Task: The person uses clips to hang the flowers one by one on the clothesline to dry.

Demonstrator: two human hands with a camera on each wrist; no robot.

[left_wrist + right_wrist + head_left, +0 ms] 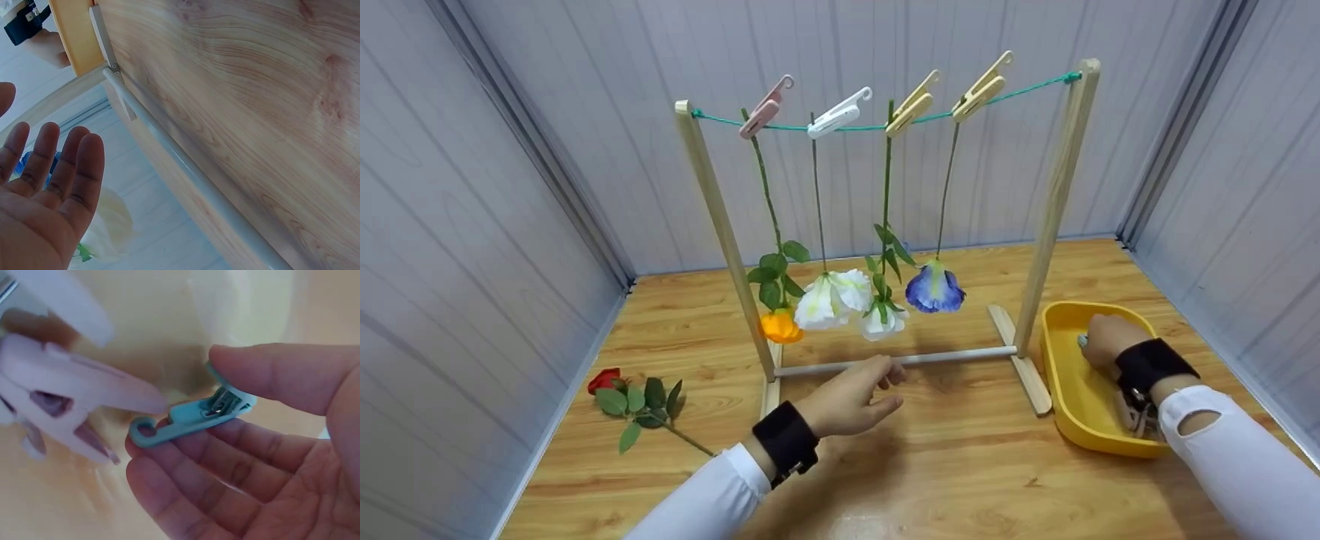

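Inside the yellow basin (1069, 405), my right hand (1110, 341) pinches a teal clothespin (194, 421) between thumb and fingers. Beside it in the right wrist view is a pink clothespin (73, 391). My left hand (847, 401) hovers by the rack's white bottom bar (960, 355), fingers loosely bent around nothing. Above it, flowers hang head down from a green cord: an orange flower (781, 327), a white flower (826, 301), a white rose (883, 321) and a blue flower (935, 289). Pink (765, 111), white (838, 114) and yellow clothespins (913, 106) grip their stems.
A red rose (604, 380) with green leaves lies on the wooden table (960, 480), left of the rack. The rack's wooden posts (1057, 202) rise on both sides, with the right foot (1030, 382) close to the basin. Pale panel walls (585, 52) enclose the table.
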